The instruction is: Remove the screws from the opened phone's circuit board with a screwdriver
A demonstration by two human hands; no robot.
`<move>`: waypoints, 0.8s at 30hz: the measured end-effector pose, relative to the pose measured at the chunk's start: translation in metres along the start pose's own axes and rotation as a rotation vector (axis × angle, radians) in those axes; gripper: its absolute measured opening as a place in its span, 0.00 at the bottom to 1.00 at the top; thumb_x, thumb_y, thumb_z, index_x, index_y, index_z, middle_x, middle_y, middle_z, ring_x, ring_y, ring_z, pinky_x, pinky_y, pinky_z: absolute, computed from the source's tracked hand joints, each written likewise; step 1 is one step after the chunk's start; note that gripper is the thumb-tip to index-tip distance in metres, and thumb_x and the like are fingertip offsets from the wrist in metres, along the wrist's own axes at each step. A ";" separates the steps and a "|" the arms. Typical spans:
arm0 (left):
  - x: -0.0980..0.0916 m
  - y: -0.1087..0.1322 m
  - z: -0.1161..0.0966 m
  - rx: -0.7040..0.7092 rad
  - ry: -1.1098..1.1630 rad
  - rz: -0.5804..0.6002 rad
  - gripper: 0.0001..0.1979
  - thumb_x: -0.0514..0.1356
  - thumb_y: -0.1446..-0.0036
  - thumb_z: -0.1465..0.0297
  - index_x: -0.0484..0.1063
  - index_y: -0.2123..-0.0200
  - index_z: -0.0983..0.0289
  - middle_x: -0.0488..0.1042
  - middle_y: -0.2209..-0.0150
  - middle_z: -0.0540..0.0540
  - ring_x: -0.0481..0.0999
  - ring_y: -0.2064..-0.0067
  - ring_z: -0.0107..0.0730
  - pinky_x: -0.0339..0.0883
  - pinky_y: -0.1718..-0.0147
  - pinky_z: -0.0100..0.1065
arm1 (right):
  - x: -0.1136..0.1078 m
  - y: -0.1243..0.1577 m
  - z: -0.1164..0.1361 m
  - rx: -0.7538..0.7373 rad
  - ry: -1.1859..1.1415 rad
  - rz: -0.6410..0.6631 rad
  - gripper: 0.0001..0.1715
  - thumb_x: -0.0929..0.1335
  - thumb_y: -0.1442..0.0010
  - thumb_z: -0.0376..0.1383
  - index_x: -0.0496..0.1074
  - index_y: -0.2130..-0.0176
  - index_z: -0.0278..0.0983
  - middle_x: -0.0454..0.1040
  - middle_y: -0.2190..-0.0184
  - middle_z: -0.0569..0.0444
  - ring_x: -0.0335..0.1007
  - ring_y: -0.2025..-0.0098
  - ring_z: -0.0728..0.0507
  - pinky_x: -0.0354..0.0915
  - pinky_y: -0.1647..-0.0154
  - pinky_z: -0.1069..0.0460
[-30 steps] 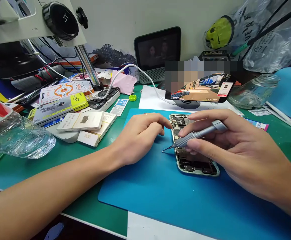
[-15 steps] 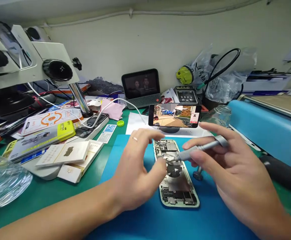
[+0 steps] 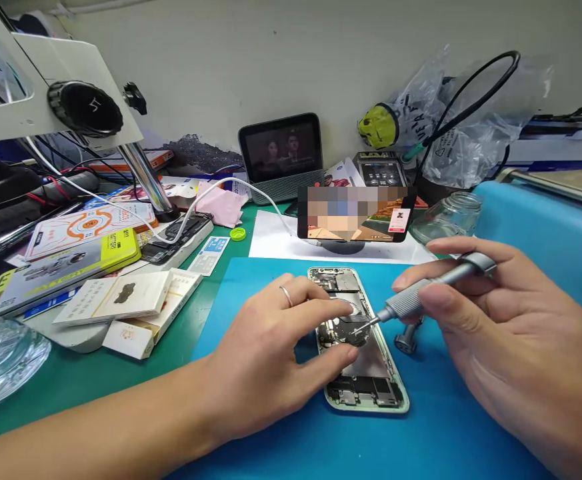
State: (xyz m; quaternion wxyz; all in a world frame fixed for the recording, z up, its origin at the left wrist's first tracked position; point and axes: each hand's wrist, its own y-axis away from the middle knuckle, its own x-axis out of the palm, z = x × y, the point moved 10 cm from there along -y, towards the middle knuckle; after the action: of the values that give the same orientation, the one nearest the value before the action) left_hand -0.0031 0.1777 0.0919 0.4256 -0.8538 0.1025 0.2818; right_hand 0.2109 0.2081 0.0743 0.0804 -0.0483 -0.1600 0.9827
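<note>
An opened smartphone (image 3: 371,363) with a pale green frame lies on the blue mat, its inner parts exposed. My left hand (image 3: 275,353) reaches over its left side, index finger and thumb apart around the black round part (image 3: 348,330); nothing shows between them. Between thumb and fingers, my right hand (image 3: 501,333) grips a grey precision screwdriver (image 3: 411,300). Its thin tip points down-left at the black part; whether it touches cannot be made out. Just right of the phone, a second grey screwdriver (image 3: 408,337) lies on the mat, partly behind my right hand.
Behind the blue mat (image 3: 265,440) stands a second phone (image 3: 361,217) with its screen lit. A glass jar (image 3: 453,217) and a blue case (image 3: 535,233) are on the right. Boxes (image 3: 115,297), a white cable (image 3: 261,183) and a microscope stand (image 3: 143,177) crowd the left.
My left index finger has come down from above the phone's top to its middle. The screwdriver tip has moved from beside my left thumb to the black round part. The camera view has shifted slightly.
</note>
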 end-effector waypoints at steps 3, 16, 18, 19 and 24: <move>-0.001 0.001 -0.003 0.025 -0.006 -0.017 0.11 0.73 0.32 0.73 0.87 0.48 0.69 0.86 0.57 0.53 0.83 0.57 0.25 0.74 0.53 0.23 | 0.000 -0.001 0.001 -0.017 -0.007 -0.017 0.34 0.87 0.49 0.59 0.81 0.51 0.49 0.85 0.69 0.58 0.84 0.71 0.44 0.81 0.74 0.55; -0.005 0.003 -0.012 0.083 -0.016 -0.051 0.05 0.71 0.30 0.76 0.88 0.54 0.68 0.87 0.61 0.53 0.83 0.62 0.26 0.75 0.58 0.26 | 0.011 -0.001 -0.001 0.036 -0.075 0.054 0.31 0.85 0.43 0.56 0.77 0.50 0.47 0.86 0.69 0.57 0.84 0.69 0.42 0.77 0.71 0.50; -0.005 0.002 -0.013 0.090 -0.015 -0.048 0.04 0.71 0.30 0.76 0.88 0.54 0.68 0.87 0.62 0.53 0.83 0.63 0.25 0.75 0.59 0.25 | 0.013 -0.002 -0.002 0.040 -0.065 0.073 0.28 0.84 0.41 0.56 0.77 0.50 0.49 0.86 0.69 0.57 0.85 0.69 0.41 0.77 0.71 0.49; -0.004 0.001 -0.014 0.093 -0.016 -0.046 0.04 0.71 0.30 0.76 0.88 0.55 0.67 0.87 0.62 0.52 0.83 0.63 0.25 0.75 0.59 0.25 | 0.014 -0.002 -0.002 0.043 -0.059 0.082 0.28 0.84 0.40 0.56 0.77 0.50 0.49 0.86 0.69 0.57 0.85 0.68 0.40 0.77 0.71 0.49; -0.003 -0.001 -0.014 0.088 -0.024 -0.039 0.03 0.71 0.30 0.75 0.88 0.56 0.66 0.87 0.63 0.51 0.83 0.64 0.25 0.75 0.60 0.25 | 0.015 -0.003 -0.003 0.036 -0.057 0.095 0.28 0.83 0.39 0.57 0.76 0.49 0.49 0.87 0.69 0.58 0.85 0.68 0.42 0.79 0.69 0.50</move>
State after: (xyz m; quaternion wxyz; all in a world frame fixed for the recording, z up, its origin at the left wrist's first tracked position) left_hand 0.0000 0.1671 0.1007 0.4695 -0.8325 0.0931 0.2790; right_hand 0.1968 0.2144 0.0716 0.0299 -0.0265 -0.1418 0.9891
